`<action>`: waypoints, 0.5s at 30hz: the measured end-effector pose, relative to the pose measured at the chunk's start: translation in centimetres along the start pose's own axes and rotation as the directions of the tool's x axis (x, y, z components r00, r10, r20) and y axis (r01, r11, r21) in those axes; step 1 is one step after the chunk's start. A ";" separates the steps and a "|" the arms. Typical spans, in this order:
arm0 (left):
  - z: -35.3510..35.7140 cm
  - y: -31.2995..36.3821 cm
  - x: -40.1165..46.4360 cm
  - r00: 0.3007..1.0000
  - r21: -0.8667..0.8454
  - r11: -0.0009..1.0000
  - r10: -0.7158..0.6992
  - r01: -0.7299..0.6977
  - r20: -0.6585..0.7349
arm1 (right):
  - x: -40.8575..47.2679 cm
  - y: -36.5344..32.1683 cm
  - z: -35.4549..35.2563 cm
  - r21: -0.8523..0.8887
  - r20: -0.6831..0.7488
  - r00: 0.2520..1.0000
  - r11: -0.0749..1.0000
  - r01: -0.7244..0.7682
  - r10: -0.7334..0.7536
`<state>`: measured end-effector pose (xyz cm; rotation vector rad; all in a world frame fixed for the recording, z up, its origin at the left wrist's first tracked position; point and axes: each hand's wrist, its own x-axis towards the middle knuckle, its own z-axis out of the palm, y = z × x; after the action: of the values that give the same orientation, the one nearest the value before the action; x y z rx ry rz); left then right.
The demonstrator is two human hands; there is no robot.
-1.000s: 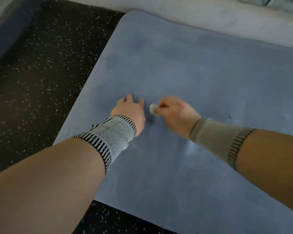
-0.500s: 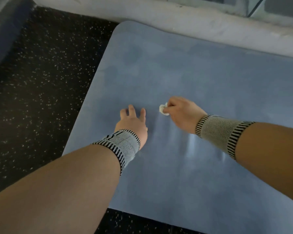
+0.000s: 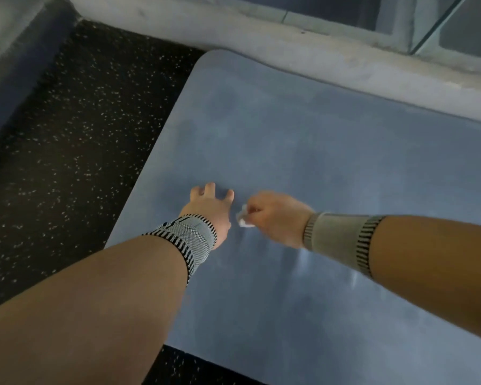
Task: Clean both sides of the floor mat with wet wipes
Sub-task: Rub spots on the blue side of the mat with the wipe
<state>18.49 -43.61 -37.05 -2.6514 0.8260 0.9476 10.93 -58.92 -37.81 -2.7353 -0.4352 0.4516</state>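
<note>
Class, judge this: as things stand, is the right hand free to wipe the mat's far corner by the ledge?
Probably yes. The right hand grips the wipe on the mat, and nothing lies between it and the far corner. Whether the arm stretches that far is unclear.

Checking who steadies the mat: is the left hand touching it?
Touching. The head view shows the left hand spread with fingertips planted on the blue mat, while the right hand pinches the wipe.
</note>
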 end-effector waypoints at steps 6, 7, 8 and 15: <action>0.6 0.7 0.3 0.999 0.036 0.998 -0.046 0.046 -0.001 | 3.5 5.6 1.3 -0.071 -0.221 0.975 0.997 0.011 -0.027; 0.7 0.6 0.4 0.999 0.033 0.998 -0.048 0.048 0.003 | 4.6 7.5 0.4 -0.080 -0.288 0.954 0.991 -0.106 0.079; 0.7 0.6 0.4 0.999 0.027 0.998 -0.051 0.051 -0.001 | 5.4 8.9 -0.6 0.001 -0.308 0.922 0.969 -0.246 0.234; -0.3 0.8 0.4 0.998 0.057 0.997 -0.060 0.060 0.002 | 1.7 3.5 3.0 0.077 -0.152 0.977 0.983 0.166 -0.152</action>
<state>18.44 -44.52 -37.12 -2.6095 0.7571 0.9000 12.24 -60.62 -42.22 -2.5999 -0.5757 0.2228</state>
